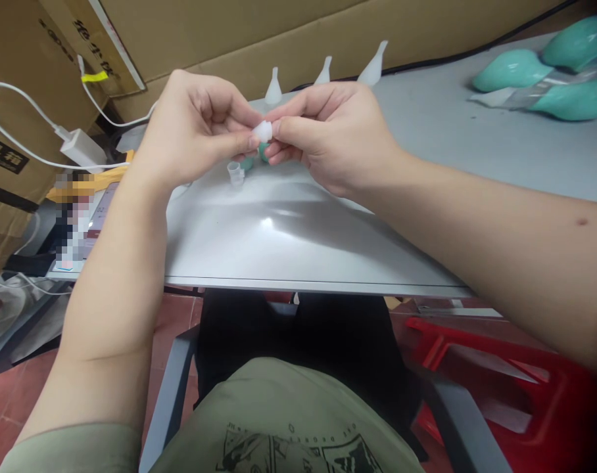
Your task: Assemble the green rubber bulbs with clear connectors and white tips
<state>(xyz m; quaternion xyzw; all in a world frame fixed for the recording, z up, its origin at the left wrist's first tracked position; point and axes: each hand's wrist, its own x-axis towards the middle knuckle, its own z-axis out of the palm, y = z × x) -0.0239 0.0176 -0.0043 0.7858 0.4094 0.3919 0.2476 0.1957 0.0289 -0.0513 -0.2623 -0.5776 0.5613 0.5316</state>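
Observation:
My left hand (204, 125) and my right hand (328, 128) meet above the table. Between their thumbs and fingertips they pinch a small white translucent plastic piece (263, 131); the fingers cover part of it. Just below stands a small clear cup-shaped part (236, 173) with a side tab. Beside it, a green rounded thing (248, 163) is mostly hidden by my hands. Behind my hands, three white tapered nozzle tips stand in a row: one nozzle tip (273, 89) on the left, a partly hidden middle tip (324, 71) and a right tip (375, 66).
Several green bulbs (569, 95) with clear tubes and a white tip lie at the table's (476, 157) back right. Cardboard (259, 33) lines the back. A white charger (84, 150) with cable is at left. A red plastic stool (540, 394) stands below right.

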